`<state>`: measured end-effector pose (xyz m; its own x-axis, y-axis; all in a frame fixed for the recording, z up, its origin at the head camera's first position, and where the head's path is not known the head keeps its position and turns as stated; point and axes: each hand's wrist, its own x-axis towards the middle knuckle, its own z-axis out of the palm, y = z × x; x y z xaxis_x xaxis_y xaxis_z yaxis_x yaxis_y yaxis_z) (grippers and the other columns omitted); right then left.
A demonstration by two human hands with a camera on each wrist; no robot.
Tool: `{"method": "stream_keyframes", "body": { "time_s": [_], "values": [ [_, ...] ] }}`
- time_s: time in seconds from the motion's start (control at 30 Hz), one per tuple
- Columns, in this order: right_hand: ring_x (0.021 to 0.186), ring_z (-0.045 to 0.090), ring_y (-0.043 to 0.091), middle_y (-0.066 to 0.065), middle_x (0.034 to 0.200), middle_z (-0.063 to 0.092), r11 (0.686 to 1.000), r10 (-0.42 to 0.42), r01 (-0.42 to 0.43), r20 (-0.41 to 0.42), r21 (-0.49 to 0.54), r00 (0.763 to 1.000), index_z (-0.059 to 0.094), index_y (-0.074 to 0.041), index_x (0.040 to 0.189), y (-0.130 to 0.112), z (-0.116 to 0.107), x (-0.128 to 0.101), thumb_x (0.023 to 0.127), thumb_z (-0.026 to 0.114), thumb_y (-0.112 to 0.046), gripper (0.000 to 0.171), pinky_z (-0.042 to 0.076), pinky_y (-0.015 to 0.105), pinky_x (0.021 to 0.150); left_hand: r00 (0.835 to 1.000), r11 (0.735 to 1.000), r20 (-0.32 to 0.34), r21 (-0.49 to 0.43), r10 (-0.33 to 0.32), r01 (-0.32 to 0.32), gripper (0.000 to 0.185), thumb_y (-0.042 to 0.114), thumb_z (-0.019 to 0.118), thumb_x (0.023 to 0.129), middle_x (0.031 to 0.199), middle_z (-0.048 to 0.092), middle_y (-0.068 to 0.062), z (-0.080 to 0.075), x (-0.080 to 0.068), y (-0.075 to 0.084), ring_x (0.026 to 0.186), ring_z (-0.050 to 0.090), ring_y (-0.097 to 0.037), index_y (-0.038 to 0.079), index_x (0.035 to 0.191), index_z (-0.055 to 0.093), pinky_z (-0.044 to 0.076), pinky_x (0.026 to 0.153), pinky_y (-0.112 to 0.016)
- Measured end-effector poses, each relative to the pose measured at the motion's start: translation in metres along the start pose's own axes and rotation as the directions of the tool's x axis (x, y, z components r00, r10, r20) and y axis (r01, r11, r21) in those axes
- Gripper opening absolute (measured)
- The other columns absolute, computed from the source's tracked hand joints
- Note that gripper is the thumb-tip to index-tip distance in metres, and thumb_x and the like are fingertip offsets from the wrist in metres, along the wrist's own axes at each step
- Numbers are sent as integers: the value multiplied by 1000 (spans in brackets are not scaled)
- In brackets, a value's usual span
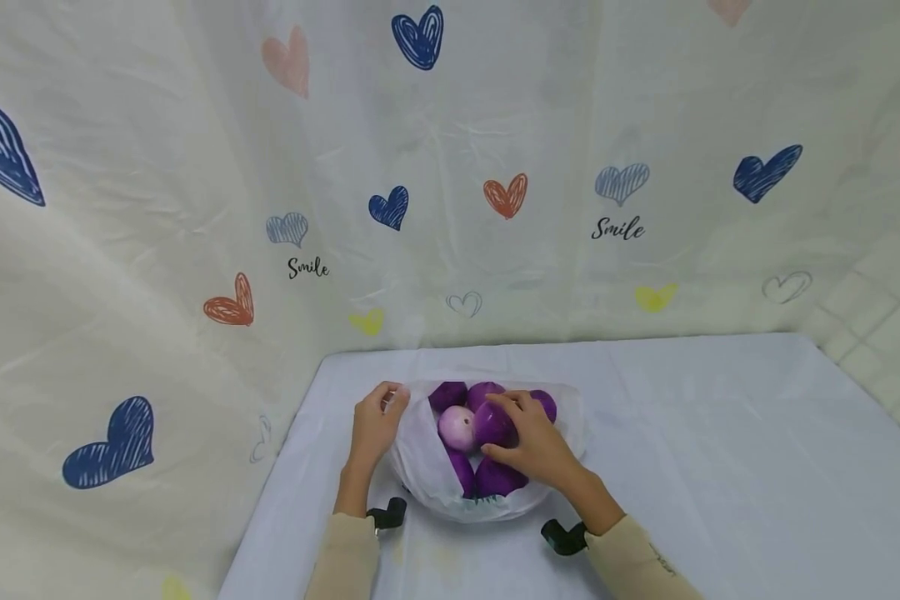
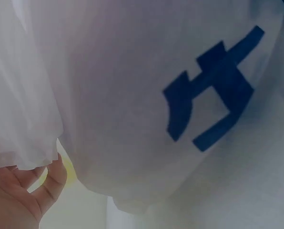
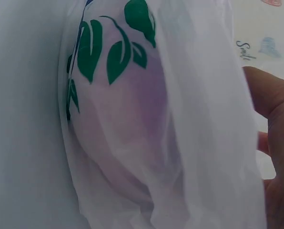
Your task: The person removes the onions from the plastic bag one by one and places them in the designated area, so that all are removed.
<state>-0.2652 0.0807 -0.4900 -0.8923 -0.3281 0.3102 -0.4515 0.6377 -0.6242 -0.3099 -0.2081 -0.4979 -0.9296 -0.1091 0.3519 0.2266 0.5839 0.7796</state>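
White plastic bag (image 1: 420, 467) lies mouth-up on the table (image 1: 720, 467) — left hand (image 1: 373, 427) pinches its rim, right hand (image 1: 528, 446) curls round a purple onion (image 1: 491, 423) just under its fingertips; long axis unclear.

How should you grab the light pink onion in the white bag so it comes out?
Probably from above, through the open mouth of the white plastic bag. The pale pink round onion lies on top of the dark purple onions, its upper half bare. Curl fingers round its sides; the right hand is already beside it, while the left hand pinches the bag's edge.
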Motion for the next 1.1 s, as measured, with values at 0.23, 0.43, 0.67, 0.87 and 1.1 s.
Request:
{"method": "stream_keyframes", "body": {
  "time_s": [0.23, 0.43, 0.67, 0.87, 1.1],
  "values": [
    [130, 57, 37, 15, 145, 50, 999, 50, -50, 47, -10, 998, 49, -17, 149, -1, 7, 1, 83, 85, -31, 76, 52, 56, 100, 1000, 1000, 23, -22, 6, -6, 21, 35, 67, 99, 88, 66, -4, -5, 0, 0, 78, 56, -16, 18, 109, 74, 46, 70, -32],
    [131, 58, 37, 15, 147, 52, 998, 61, -62, 54, 13, 997, 48, -13, 149, 2, 15, 1, 85, 83, -28, 75, 51, 57, 103, 1000, 1000, 21, -18, 11, -10, 22, 33, 68, 98, 88, 68, -4, -10, 0, 2, 77, 56, -15, 16, 110, 74, 47, 70, -30],
    [131, 58, 36, 14, 147, 53, 992, 96, -100, 47, 77, 994, 47, -12, 150, 5, 24, 1, 87, 82, -27, 73, 49, 56, 105, 1000, 1000, 30, -22, 5, -4, 23, 34, 67, 98, 90, 68, -5, -11, 1, 0, 81, 58, -16, 16, 112, 73, 48, 73, -32],
    [129, 59, 34, 16, 143, 56, 991, 90, -92, 22, 93, 996, 47, -9, 149, 8, 25, 1, 86, 83, -25, 74, 50, 54, 105, 997, 998, 55, -43, -45, 47, 23, 34, 67, 98, 93, 67, -5, -13, 0, 0, 83, 58, -17, 18, 114, 73, 48, 74, -32],
    [129, 59, 33, 14, 143, 55, 993, 63, -63, 3, 105, 998, 47, -12, 149, 9, 21, 1, 85, 84, -24, 75, 51, 54, 103, 995, 996, 80, -54, -67, 72, 23, 33, 68, 98, 95, 67, -5, -16, 0, -3, 84, 59, -17, 19, 115, 73, 49, 73, -32]
  ]
}}
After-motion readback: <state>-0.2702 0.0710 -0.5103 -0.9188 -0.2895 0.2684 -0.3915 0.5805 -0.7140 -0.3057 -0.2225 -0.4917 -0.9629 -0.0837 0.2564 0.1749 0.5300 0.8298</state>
